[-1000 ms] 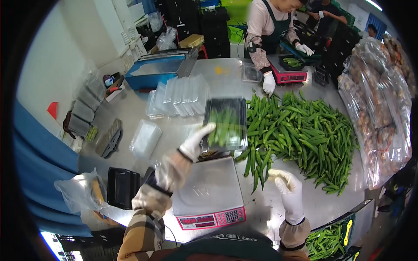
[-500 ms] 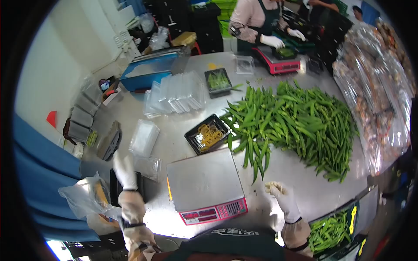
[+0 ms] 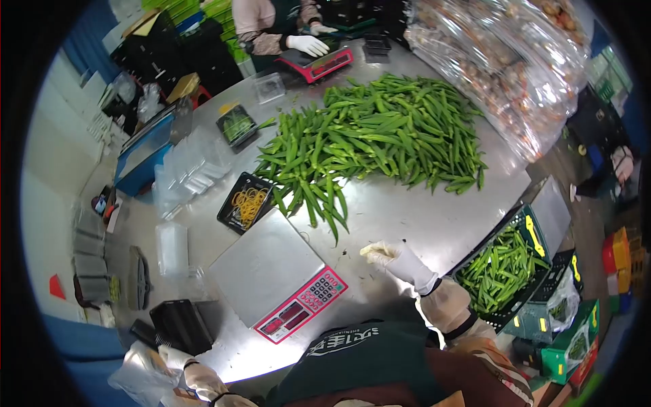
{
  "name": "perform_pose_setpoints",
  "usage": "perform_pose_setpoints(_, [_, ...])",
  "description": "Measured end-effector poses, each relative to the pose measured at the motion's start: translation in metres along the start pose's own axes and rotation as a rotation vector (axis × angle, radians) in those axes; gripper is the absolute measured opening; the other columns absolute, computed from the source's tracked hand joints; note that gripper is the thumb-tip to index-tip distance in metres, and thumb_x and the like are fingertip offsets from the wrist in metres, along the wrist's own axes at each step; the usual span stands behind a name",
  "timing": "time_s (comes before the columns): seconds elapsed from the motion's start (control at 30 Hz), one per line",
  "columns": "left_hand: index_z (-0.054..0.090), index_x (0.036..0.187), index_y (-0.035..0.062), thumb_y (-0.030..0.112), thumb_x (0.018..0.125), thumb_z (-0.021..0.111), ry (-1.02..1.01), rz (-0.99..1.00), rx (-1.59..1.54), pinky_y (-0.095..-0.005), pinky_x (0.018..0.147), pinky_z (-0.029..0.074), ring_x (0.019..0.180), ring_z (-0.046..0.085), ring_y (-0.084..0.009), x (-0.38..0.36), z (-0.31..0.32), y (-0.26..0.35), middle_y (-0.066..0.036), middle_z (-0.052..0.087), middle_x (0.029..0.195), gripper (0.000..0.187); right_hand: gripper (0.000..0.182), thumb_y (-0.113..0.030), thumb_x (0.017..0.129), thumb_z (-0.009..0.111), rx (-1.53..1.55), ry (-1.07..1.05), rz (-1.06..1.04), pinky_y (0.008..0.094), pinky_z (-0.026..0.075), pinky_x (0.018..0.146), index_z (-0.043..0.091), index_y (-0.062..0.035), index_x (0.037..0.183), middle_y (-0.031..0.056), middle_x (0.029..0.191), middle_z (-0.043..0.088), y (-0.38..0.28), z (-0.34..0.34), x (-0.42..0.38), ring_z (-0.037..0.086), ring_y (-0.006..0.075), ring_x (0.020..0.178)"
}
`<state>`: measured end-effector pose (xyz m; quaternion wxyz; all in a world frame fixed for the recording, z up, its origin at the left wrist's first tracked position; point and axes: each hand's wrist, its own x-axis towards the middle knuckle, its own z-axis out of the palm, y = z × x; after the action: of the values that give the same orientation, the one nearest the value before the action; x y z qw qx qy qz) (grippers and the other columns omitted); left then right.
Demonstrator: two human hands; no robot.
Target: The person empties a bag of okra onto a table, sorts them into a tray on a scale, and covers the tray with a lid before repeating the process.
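My left hand (image 3: 175,357), in a white glove, is low at the left beside a stack of black trays (image 3: 180,327) and a clear plastic bag (image 3: 139,370). Its fingers are partly hidden, so what they hold, if anything, does not show. My right hand (image 3: 400,263), also gloved, hovers over the steel table (image 3: 434,224) with its fingers drawn together and nothing visible in them. Between my hands stands a scale (image 3: 268,264) with a bare plate and a red keypad front. Beyond it lies a large heap of okra (image 3: 380,132).
A black tray of rubber bands (image 3: 247,203) sits behind the scale. Clear plastic lids (image 3: 193,166) and a filled okra tray (image 3: 236,125) stand left. At right are an okra crate (image 3: 498,271) and bagged goods (image 3: 502,68). A co-worker's gloved hand (image 3: 308,45) is at another scale.
The view has turned to the right. My left hand has moved down and back from the black tray towards the plastic bag. My right hand stays closed over the table.
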<state>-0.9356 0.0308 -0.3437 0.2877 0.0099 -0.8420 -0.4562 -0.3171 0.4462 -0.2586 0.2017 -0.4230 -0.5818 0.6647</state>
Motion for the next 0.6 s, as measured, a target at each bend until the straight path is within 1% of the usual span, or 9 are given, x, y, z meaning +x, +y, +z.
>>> perform_pose_setpoints(0.07, [0.069,0.103,-0.0051,0.015,0.095,0.061,0.109,0.218,0.074,-0.0321,0.081,0.051,0.086,0.064,-0.0229,-0.022,-0.017,0.093,-0.013,0.07,0.098,0.023,0.028,-0.016,0.096,0.061,-0.017,0.063,0.11,0.0249,0.048,0.09,0.064,-0.0007,0.119,0.0053,0.111,0.069,0.012,-0.03,-0.008,0.061,0.0098,0.099])
perform_pose_setpoints(0.17, [0.069,0.1,-0.0025,0.01,0.094,0.061,-0.261,0.599,-0.032,-0.0349,0.079,0.051,0.086,0.064,-0.0238,-0.112,-0.016,0.218,-0.012,0.069,0.096,0.016,0.028,-0.014,0.096,0.061,-0.113,0.211,0.123,0.0252,0.049,0.086,0.064,-0.0009,0.12,0.0053,0.107,0.069,0.043,-0.089,0.001,0.061,0.0105,0.094])
perform_pose_setpoints(0.23, [0.069,0.095,0.0012,0.007,0.09,0.063,-0.706,0.625,-0.06,-0.0373,0.078,0.05,0.084,0.063,-0.0262,-0.152,-0.002,0.229,-0.011,0.067,0.089,0.01,0.028,-0.011,0.094,0.062,-0.096,0.323,0.056,0.0255,0.05,0.083,0.063,-0.0003,0.121,0.0055,0.106,0.069,0.043,-0.128,0.014,0.061,0.0107,0.091])
perform_pose_setpoints(0.3, [0.07,0.095,0.003,0.007,0.087,0.064,-1.0,0.886,0.068,-0.0397,0.078,0.049,0.084,0.061,-0.0309,-0.17,0.005,0.218,-0.014,0.065,0.087,0.011,0.031,-0.008,0.092,0.064,-0.113,0.432,-0.072,0.0262,0.05,0.085,0.062,0.0012,0.122,0.0066,0.108,0.069,0.045,-0.173,0.04,0.061,0.0113,0.093])
perform_pose_setpoints(0.33, [0.072,0.095,0.0059,0.004,0.08,0.068,-1.123,0.9,0.145,-0.0413,0.083,0.047,0.087,0.058,-0.0308,-0.177,0.002,0.222,-0.011,0.064,0.084,0.015,0.033,-0.007,0.091,0.065,-0.194,0.487,-0.155,0.0265,0.05,0.087,0.062,0.002,0.122,0.0072,0.11,0.069,0.057,-0.197,0.063,0.062,0.012,0.096])
perform_pose_setpoints(0.37, [0.07,0.106,0.0067,0.004,0.079,0.071,-1.234,0.936,0.232,-0.0426,0.088,0.046,0.095,0.057,-0.0312,-0.171,0.005,0.213,-0.012,0.065,0.093,0.027,0.034,-0.008,0.091,0.066,-0.274,0.542,-0.234,0.0271,0.05,0.089,0.061,0.0026,0.123,0.0085,0.112,0.068,0.061,-0.217,0.085,0.062,0.0133,0.099])
perform_pose_setpoints(0.47, [0.058,0.13,0.0068,0.006,0.076,0.074,-1.119,0.859,0.078,-0.0421,0.096,0.043,0.105,0.055,-0.0336,-0.188,0.006,0.262,-0.015,0.061,0.114,0.056,0.041,-0.015,0.088,0.069,-0.587,0.8,-0.369,0.0311,0.049,0.094,0.06,0.0004,0.126,0.0153,0.121,0.066,0.026,-0.244,0.148,0.065,0.0223,0.107])
perform_pose_setpoints(0.57, [0.06,0.125,0.0058,0.01,0.079,0.073,-1.042,0.949,0.048,-0.0421,0.098,0.043,0.108,0.056,-0.0337,-0.224,0.015,0.339,-0.014,0.061,0.118,0.048,0.05,-0.027,0.084,0.071,-0.794,0.819,-0.475,0.0385,0.04,0.105,0.059,-0.0096,0.129,0.0161,0.127,0.06,-0.042,-0.231,0.196,0.051,0.032,0.122])
perform_pose_setpoints(0.6, [0.06,0.124,0.006,0.011,0.08,0.073,-1.023,0.992,-0.01,-0.0421,0.098,0.043,0.109,0.055,-0.0336,-0.242,0.021,0.358,-0.014,0.061,0.118,0.046,0.051,-0.031,0.083,0.07,-0.923,0.831,-0.604,0.0419,0.043,0.1,0.06,-0.0076,0.127,0.0182,0.123,0.062,-0.05,-0.233,0.22,0.056,0.0343,0.115])
